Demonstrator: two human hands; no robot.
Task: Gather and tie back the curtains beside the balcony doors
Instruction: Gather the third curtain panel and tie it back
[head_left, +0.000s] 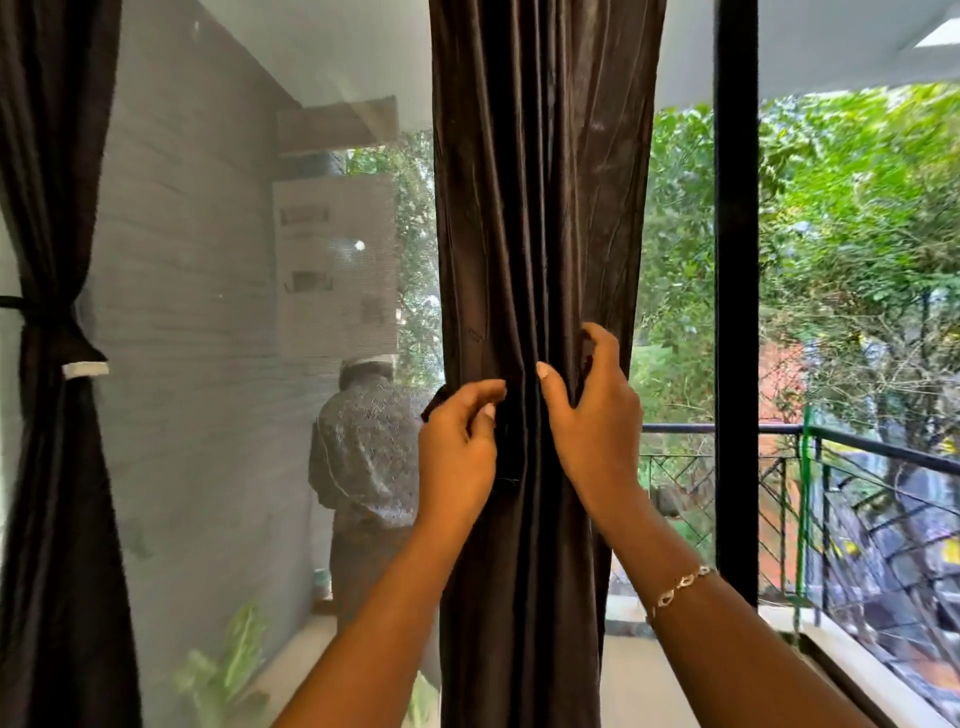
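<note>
The brown curtain (540, 208) hangs bunched in the middle, beside the black door frame (736, 312). The left hand (457, 447) pinches a dark tie strap (434, 402) at its edge. The right hand (592, 415) squeezes its folds. 1 other curtain (47, 208) on the far left is tied already.

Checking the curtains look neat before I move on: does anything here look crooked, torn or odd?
Nothing looks torn. On the tied left curtain, the tieback has a white end sticking out sideways. The middle curtain is creased and only gathered by the left hand and right hand, not yet tied.
</note>
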